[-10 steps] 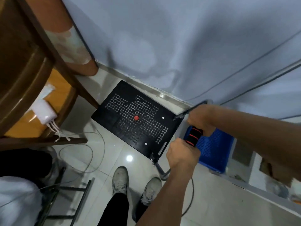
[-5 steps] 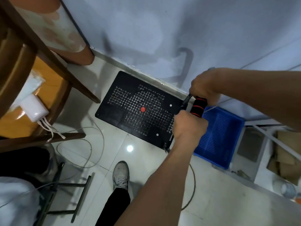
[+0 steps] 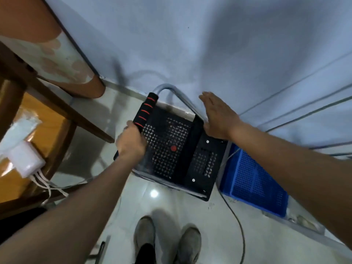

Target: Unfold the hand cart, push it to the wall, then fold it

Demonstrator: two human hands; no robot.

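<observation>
The hand cart's black perforated platform (image 3: 167, 149) with a red dot in its middle is tilted up off the floor beside the pale blue wall (image 3: 209, 44). Its grey tube handle (image 3: 167, 88) with a black and red foam grip (image 3: 145, 111) lies folded over the platform, curving toward the wall. My left hand (image 3: 131, 143) is closed around the lower end of the foam grip. My right hand (image 3: 217, 117) is flat with fingers spread, its palm resting on the platform's upper right edge near the wall.
A blue plastic crate (image 3: 253, 180) stands on the floor right of the cart. A wooden table (image 3: 24, 115) with a white adapter and cables is at the left, an orange post (image 3: 72, 73) behind it. A black cable (image 3: 238, 221) runs across the tiles. My shoes (image 3: 165, 242) are below.
The handle has swung down over the platform, and the platform has been raised from flat on the floor. My right hand has let go of the grip and moved to the platform edge.
</observation>
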